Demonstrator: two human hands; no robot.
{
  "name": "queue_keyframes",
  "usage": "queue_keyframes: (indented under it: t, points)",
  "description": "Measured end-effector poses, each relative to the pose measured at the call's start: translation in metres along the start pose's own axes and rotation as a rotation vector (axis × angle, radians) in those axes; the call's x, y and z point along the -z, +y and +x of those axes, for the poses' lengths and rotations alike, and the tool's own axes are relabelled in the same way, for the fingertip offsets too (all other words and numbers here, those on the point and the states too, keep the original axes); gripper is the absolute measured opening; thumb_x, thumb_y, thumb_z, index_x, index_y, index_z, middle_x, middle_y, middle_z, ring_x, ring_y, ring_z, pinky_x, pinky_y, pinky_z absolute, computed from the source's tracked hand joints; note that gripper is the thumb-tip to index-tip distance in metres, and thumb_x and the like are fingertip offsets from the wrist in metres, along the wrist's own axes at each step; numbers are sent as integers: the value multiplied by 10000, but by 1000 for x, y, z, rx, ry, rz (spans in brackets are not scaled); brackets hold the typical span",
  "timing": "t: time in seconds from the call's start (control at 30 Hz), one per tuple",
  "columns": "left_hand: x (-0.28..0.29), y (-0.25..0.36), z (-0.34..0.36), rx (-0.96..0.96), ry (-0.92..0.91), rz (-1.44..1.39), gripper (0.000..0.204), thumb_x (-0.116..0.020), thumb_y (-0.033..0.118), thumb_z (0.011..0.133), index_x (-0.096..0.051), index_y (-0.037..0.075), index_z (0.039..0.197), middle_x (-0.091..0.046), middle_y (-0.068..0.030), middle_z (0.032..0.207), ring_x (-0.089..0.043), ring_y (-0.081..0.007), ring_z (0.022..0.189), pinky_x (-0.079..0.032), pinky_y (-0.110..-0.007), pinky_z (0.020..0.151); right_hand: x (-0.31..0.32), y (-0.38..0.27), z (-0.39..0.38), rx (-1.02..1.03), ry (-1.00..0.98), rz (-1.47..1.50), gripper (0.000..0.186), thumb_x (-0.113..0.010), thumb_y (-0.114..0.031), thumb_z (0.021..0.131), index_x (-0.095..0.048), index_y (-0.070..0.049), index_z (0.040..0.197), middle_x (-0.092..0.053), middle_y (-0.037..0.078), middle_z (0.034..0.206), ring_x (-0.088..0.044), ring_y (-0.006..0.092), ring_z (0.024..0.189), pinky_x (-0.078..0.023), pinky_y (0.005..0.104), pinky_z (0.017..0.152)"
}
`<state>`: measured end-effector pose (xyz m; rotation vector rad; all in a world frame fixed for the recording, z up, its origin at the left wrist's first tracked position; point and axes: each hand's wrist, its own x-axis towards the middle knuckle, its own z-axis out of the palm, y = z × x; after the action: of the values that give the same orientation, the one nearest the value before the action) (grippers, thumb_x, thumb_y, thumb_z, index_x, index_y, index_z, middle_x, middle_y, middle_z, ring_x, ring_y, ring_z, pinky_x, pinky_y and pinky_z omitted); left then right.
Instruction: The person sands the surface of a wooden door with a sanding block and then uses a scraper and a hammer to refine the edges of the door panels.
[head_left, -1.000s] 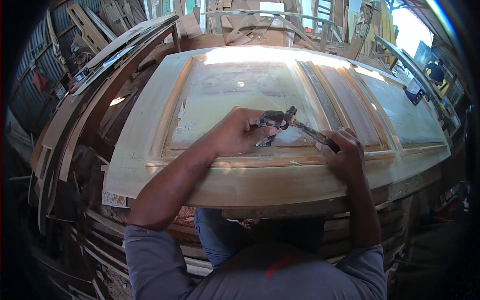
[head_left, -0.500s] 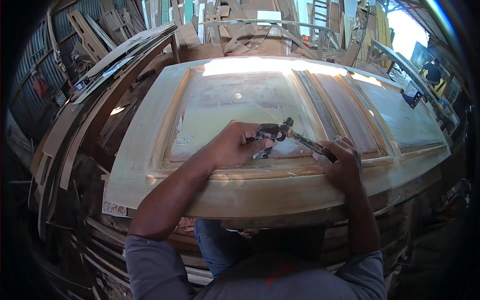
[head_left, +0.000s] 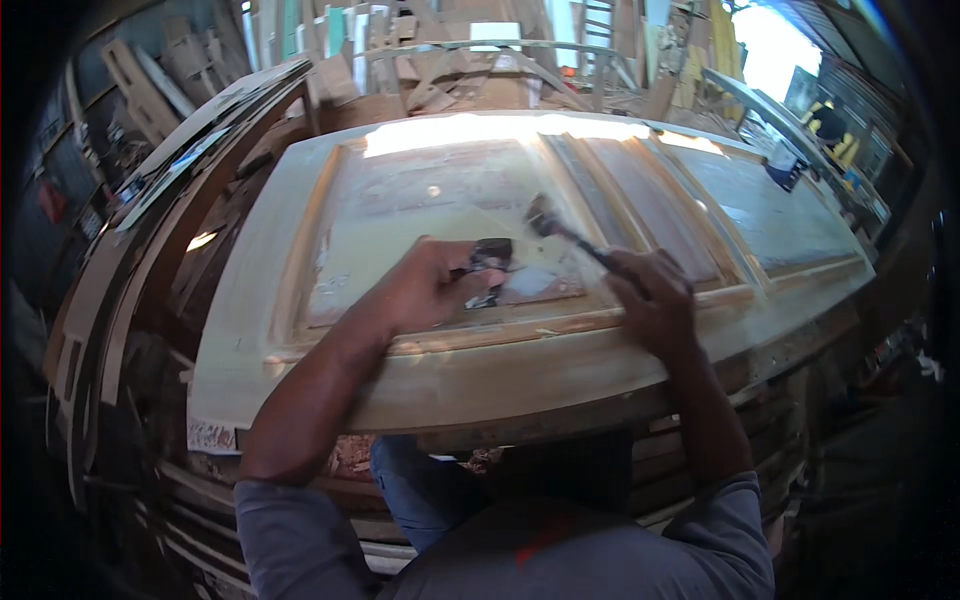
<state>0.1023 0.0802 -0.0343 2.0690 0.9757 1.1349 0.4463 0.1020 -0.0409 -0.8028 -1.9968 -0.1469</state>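
A pale wooden panelled door [head_left: 490, 385] lies flat in front of me. My left hand [head_left: 425, 285] is closed round a small dark metal tool [head_left: 491, 253], which looks like a hand plane, held up over the door's large left panel. My right hand [head_left: 655, 298] is wrapped round the handle of a hammer [head_left: 576, 241]. The hammer's head is raised up and to the right of the plane, apart from it and blurred by motion. A light scrap or patch [head_left: 530, 281] shows on the panel beside the plane.
Long boards [head_left: 150, 300] are stacked at the left. A wooden trestle [head_left: 490, 46] stands beyond the door, with leaning timber behind it. A dark blue and white container [head_left: 784, 176] sits at the door's far right corner. A person [head_left: 828, 122] is in the far right background.
The hammer head has lifted away from the plane, up and to the right. My view has shifted slightly, so the door and both hands appear farther left.
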Motion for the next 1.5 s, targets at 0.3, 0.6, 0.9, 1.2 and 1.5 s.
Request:
queue_keyframes:
  t: [0.3,0.6,0.9,1.2,1.5]
  points:
    - [4,15,2,41,-53,174,204,-746,218,1066,-741,15,1084,-619,-186,693,-469,-269,613,-485,-402,645,59,-40,50,-151,-31,208,445,-625,-145,1112,-645,-79,1552,-796,141,1053,-764,229,906,-608,393,828]
    - [8,14,1,67,-129,220,153,-754,111,1061,-780,6,1170,-614,-87,721,-455,-82,726,-459,-329,652,75,-59,66,-210,-198,94,397,-559,-176,1144,-674,-84,1512,-823,184,1147,-812,307,998,-618,452,902]
    - [7,10,0,26,-73,131,229,-749,207,1071,-731,-12,1005,-562,-120,639,-435,-181,622,-452,-390,620,57,-57,65,-15,-251,167,433,-623,-206,1119,-639,-151,1548,-808,220,1098,-805,403,991,-616,485,893]
    - [9,0,1,55,-89,114,176,-753,168,1060,-755,-7,1060,-602,-94,665,-471,-106,662,-474,-364,640,57,-53,63,-51,-432,230,410,-670,-210,1099,-692,-117,1498,-805,230,1209,-812,340,988,-607,423,928]
    - [11,-8,7,124,62,51,218,-768,206,1059,-780,-11,1074,-716,-59,735,-535,-59,724,-509,-328,655,70,-3,27,-232,-361,-402,329,-843,-233,950,-828,-191,1276,-750,116,924,-750,342,866,-579,472,786]
